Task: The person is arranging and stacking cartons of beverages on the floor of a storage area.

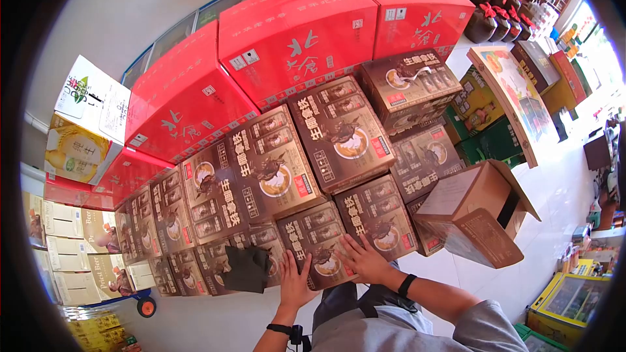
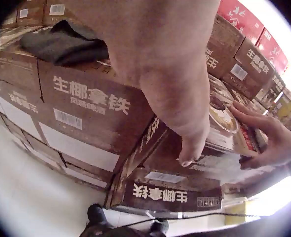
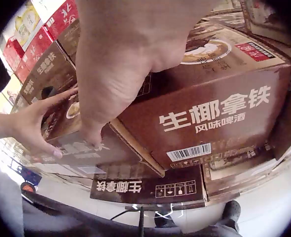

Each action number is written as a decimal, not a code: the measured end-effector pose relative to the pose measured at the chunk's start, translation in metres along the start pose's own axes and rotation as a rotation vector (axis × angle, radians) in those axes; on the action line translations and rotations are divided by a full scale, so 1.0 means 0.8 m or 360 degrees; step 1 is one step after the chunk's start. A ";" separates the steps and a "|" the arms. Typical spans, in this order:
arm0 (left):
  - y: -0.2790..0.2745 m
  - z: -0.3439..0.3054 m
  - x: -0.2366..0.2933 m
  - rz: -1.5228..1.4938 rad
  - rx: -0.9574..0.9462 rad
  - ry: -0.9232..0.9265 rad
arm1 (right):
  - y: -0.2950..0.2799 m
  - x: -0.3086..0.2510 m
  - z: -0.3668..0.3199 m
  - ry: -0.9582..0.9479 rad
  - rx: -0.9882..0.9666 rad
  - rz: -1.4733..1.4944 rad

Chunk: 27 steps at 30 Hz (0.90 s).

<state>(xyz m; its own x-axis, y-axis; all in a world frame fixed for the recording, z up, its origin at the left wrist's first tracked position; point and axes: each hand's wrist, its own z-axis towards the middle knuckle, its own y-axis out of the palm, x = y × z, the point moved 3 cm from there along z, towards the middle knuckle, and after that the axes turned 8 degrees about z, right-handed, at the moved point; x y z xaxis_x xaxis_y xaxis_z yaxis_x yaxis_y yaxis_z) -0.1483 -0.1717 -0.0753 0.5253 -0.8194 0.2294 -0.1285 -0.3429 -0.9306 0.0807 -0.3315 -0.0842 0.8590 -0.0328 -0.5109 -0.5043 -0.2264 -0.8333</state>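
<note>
A brown carton with a coffee-cup picture (image 1: 312, 238) lies in the front row of the stack in the head view. Spread fingers of my left hand (image 1: 298, 281) rest on its left part, and my right hand (image 1: 367, 263) lies across its right side, near the neighbouring carton (image 1: 385, 212). In the left wrist view the left hand (image 2: 170, 74) reaches down with one digit at the front edge; the right hand (image 2: 271, 136) lies flat-fingered beyond it. The right wrist view shows the right hand (image 3: 120, 64) from above, its fingertips partly hidden, and the left hand (image 3: 32, 123) opposite.
A dark cloth (image 1: 246, 268) lies on the cartons left of the hands. Large red cartons (image 1: 297, 32) stand behind the brown stack. An open, tilted empty-looking carton (image 1: 466, 212) is at the right. A wheel (image 1: 147, 307) shows at the lower left, on white floor.
</note>
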 end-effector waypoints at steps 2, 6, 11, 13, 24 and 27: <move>-0.001 0.003 0.001 0.0023 0.0010 0.0009 | 0.004 0.003 0.001 -0.0006 0.0039 0.0034; 0.008 0.002 -0.001 0.0136 0.0058 0.0015 | -0.004 -0.003 0.004 0.0013 -0.0051 -0.0081; -0.013 0.009 0.013 0.0222 -0.0194 -0.0063 | -0.002 -0.006 0.002 0.0026 0.0006 0.0047; -0.025 0.011 0.021 0.0207 -0.0338 -0.0099 | -0.014 -0.008 -0.004 0.0031 0.0118 0.0143; -0.157 0.081 0.094 -0.0367 -0.0378 0.0132 | -0.274 -0.071 -0.164 -0.0113 0.1004 0.1179; -0.171 0.110 0.128 -0.0392 -0.0277 0.0354 | -0.330 -0.084 -0.242 -0.0162 0.1429 0.0986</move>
<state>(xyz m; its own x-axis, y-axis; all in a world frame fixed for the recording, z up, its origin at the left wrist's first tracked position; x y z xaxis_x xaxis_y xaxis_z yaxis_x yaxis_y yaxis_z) -0.0027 -0.1686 0.0501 0.3649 -0.7758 0.5147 -0.1722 -0.5995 -0.7816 0.1730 -0.4576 0.2108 0.4438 0.1936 -0.8750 -0.7622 0.5950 -0.2550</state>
